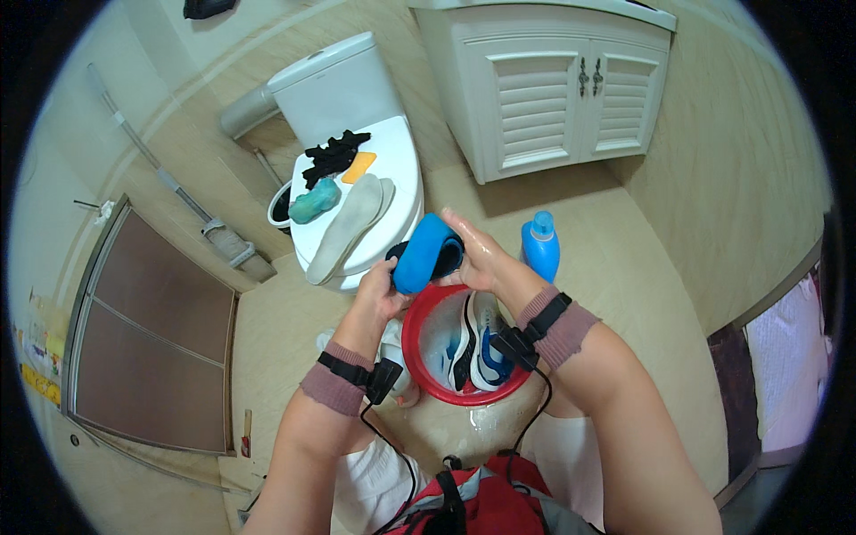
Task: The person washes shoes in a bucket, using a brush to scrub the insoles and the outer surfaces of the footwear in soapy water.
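Both hands hold a curled blue-and-black piece of soft material [422,257], perhaps a bent insole, above the far rim of a red basin [412,364]. My left hand [380,289] grips its left end. My right hand [483,257], wet and with the thumb extended, supports the right end. Inside the basin, a pair of sneakers in white, black and blue [476,348] sits in sudsy water. On the closed toilet lid [394,157] lie two pale insoles [348,224], an orange-yellow flat piece [359,167], a crumpled teal item [315,200] and a black cloth item [334,155].
A blue bottle [542,251] stands right of the basin. White items [394,354] sit at its left, partly behind my arm. A white louvered cabinet [535,93] is at the back. A mop [180,194] leans against the left wall. Cables hang from both wrist straps.
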The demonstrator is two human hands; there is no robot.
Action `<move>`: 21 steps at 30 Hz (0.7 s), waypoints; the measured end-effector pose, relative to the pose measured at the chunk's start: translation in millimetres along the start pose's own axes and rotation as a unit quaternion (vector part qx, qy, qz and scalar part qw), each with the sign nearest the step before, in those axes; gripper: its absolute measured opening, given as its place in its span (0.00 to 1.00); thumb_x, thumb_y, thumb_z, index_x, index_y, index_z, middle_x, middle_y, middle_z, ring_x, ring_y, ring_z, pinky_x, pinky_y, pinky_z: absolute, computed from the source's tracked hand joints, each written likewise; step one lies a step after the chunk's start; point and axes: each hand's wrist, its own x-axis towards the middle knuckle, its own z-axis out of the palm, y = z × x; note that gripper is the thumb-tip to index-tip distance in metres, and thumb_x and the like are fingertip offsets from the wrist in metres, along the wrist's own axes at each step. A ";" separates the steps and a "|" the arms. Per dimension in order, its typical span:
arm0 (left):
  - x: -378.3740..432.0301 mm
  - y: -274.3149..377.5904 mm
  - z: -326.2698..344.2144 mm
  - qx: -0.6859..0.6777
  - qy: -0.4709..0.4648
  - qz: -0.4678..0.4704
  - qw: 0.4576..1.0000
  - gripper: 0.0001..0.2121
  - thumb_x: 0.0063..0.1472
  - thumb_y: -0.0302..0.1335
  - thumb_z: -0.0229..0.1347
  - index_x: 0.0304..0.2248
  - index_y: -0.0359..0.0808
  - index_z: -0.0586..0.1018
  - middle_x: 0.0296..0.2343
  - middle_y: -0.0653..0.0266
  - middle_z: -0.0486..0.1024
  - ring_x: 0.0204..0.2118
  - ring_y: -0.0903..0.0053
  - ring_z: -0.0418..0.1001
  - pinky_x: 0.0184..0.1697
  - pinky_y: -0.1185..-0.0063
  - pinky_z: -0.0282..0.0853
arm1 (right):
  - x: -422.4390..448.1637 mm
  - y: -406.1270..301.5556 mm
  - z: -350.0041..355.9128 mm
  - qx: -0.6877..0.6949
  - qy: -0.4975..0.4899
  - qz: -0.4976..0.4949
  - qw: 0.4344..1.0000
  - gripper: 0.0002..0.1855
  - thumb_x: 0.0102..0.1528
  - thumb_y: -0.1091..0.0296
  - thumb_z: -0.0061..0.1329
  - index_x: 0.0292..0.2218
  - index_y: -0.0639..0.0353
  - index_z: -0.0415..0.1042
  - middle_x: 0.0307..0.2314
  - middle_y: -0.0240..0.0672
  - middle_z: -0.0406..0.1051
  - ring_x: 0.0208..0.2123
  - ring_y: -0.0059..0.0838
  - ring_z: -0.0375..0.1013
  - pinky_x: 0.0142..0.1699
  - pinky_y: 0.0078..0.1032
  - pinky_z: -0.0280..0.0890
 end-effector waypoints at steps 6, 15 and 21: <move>-31.7 8.9 37.2 -0.034 0.019 -0.030 0.999 0.11 0.62 0.32 0.45 0.39 0.34 0.67 0.29 0.59 0.71 0.24 0.71 0.71 0.19 0.76 0.67 | 8.2 9.5 -22.0 -0.428 0.029 -0.256 0.866 0.39 0.44 0.76 0.47 0.58 0.53 0.52 0.46 0.43 0.65 0.46 0.36 0.67 0.51 0.25 0.61; -35.9 17.8 14.7 0.019 0.022 0.082 0.996 0.07 0.62 0.25 0.46 0.40 0.41 0.67 0.30 0.66 0.69 0.24 0.79 0.65 0.21 0.83 0.65 | 27.2 3.9 -18.9 0.062 0.139 -0.085 0.985 0.15 0.57 0.59 0.45 0.43 0.56 0.65 0.38 0.38 0.70 0.40 0.36 0.70 0.43 0.41 0.64; -42.2 28.3 12.7 0.043 0.033 0.144 0.988 0.07 0.61 0.25 0.46 0.40 0.44 0.67 0.32 0.68 0.67 0.27 0.78 0.64 0.22 0.83 0.63 | 35.1 -3.7 -27.5 0.250 0.162 -0.078 0.952 0.12 0.57 0.63 0.42 0.42 0.57 0.65 0.37 0.40 0.70 0.40 0.40 0.70 0.45 0.43 0.63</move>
